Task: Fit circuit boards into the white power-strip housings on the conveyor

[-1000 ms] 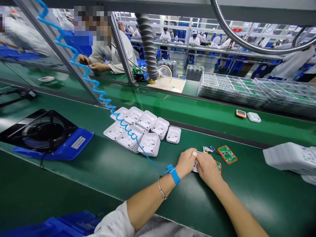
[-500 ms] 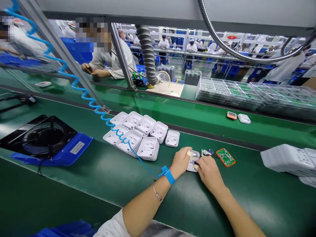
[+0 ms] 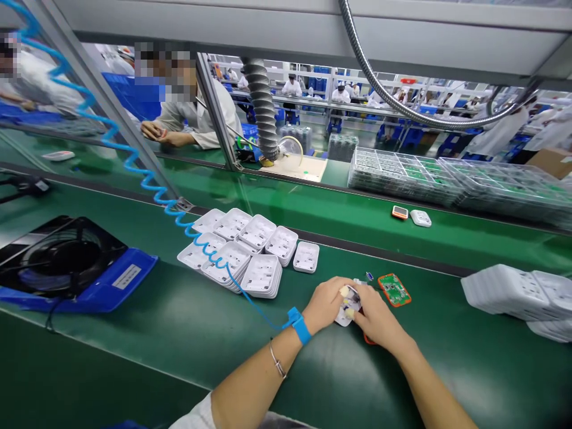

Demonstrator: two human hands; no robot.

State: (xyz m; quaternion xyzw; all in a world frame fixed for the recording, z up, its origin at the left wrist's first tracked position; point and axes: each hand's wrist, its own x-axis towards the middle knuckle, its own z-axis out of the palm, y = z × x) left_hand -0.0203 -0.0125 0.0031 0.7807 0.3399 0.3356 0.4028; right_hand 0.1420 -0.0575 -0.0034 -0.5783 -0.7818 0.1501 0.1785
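Observation:
Both my hands hold one small white plastic housing (image 3: 342, 317) low over the green bench. My left hand (image 3: 325, 304) closes on its left side, with a pale finger cot on the thumb. The right side is gripped by my right hand (image 3: 379, 314), whose cot-covered thumb presses on the inner face. Its fingers hide much of the housing. An orange edge (image 3: 369, 339) shows beneath my right hand; the rest of that part is hidden. Just beyond lie a green circuit board in an orange frame (image 3: 394, 290) and a small blue connector (image 3: 369, 276).
Stacked white housings (image 3: 261, 275) stand to the left, with a single housing (image 3: 306, 257) beside them. More white stacks (image 3: 513, 298) stand right. A black fan (image 3: 67, 253) sits far left. The blue coiled cord (image 3: 165, 202) runs to my left wristband. Clear trays (image 3: 402, 173) line the back.
My right hand has shifted round the housing's right side, its thumb now on the inner face. An orange edge has come into sight beneath it. The whole view has shifted slightly.

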